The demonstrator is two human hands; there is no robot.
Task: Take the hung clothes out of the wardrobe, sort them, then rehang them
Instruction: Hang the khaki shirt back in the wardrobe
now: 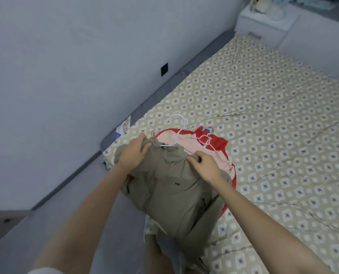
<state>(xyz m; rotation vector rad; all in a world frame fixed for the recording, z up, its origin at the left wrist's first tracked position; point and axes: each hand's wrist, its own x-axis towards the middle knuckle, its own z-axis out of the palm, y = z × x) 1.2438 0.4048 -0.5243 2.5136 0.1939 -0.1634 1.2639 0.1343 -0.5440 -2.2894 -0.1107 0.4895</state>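
Head view: looks down over both forearms onto a bed set against a grey wall; shows no wardrobe.
Khaki garment (174,192): lies on top of the pile at the bed's near-left corner, collar and drawstring toward the wall, lower part drooping over the edge toward the legs.
Left hand (134,152): closed round a bunch of khaki cloth at the collar's left side.
Right hand (204,165): curled, pinching the khaki cloth at the right shoulder.
White hanger (178,123): pokes its hook out past the collar, flat on the sheet; hidden otherwise, so apparently threaded inside the khaki piece.
Red garment (223,144): spread underneath, pink lining up, carrying a pink hanger (209,143) and a blue hook (207,129).
Patterned sheet (273,119): wrinkled, bare beyond the pile.
Step in hand: probably laying or squaring the khaki piece on the sorted stack, hanger left in.
Doing it well: hold both grips at the shoulders; draw gently apart to flatten the yoke; centre the collar over the hanger neck; keep the white hook off the pink and blue ones to avoid tangling; slide the drooping hem up onto the bed to stop its weight dragging the pile off.
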